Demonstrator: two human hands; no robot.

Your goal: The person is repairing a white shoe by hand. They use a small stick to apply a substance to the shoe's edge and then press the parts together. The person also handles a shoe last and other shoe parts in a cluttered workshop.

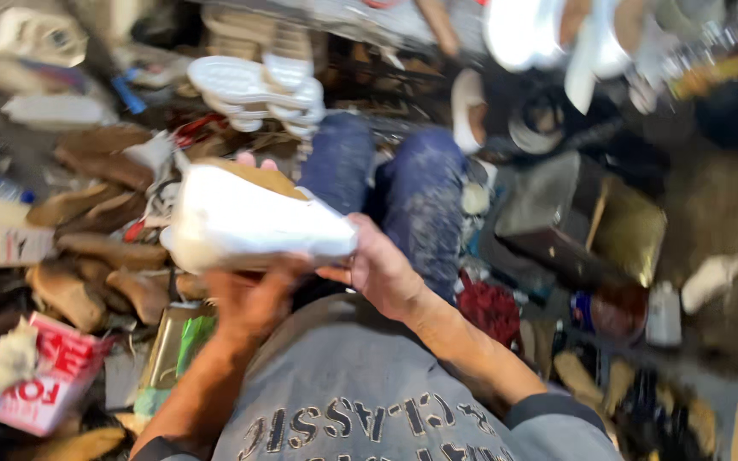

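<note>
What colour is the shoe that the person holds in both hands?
The shoe is white outside, with a tan inside; the head view shows it, though blurred.

Grey top point(360, 410) with dark printed lettering, sleeves pushed up past the forearms; blue jeans point(424, 192) speckled with pale dust; 2 bare hands.

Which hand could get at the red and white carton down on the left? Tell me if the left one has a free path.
Probably not at once: the left hand is under the white shoe, holding it with the right hand. The carton lies uncovered beside the left forearm.
</note>
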